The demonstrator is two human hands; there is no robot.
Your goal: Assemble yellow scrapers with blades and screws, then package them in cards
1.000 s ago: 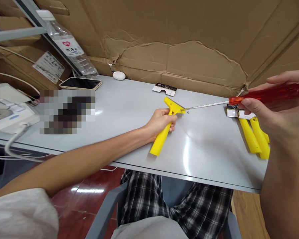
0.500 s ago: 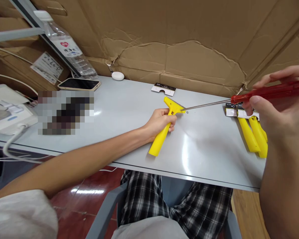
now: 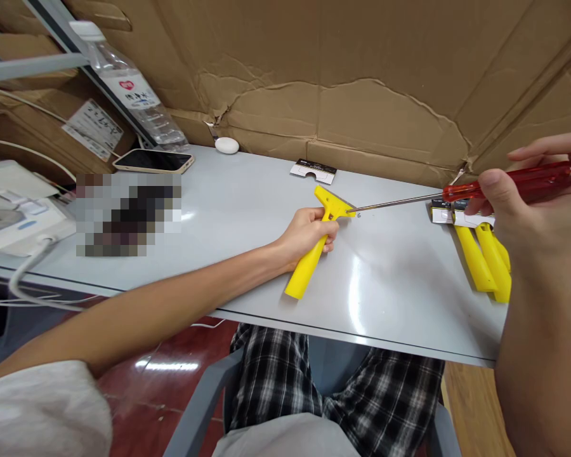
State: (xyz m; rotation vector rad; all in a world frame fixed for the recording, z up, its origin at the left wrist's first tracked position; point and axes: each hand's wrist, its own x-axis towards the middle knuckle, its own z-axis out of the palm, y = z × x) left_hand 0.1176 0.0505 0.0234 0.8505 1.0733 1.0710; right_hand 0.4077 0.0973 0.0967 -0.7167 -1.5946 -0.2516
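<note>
My left hand is closed around the neck of a yellow scraper, keeping it just over the grey table with its wide head pointing away from me. A red-handled screwdriver is gripped in my right hand, its fingers around the clear red handle. The long metal shaft runs leftward, and its tip meets the right side of the scraper's head. Beside that tip a tiny metal screw shows. Whether the tip sits in a screw is too small to tell.
More yellow scrapers with card labels lie right, partly behind my right wrist. A black-and-white card and a white oval object lie along the cardboard at the back. A phone and plastic bottle are left.
My right hand's fingers have shifted on the screwdriver handle, the thumb now lifted higher along it. The scraper and my left hand keep their place.
</note>
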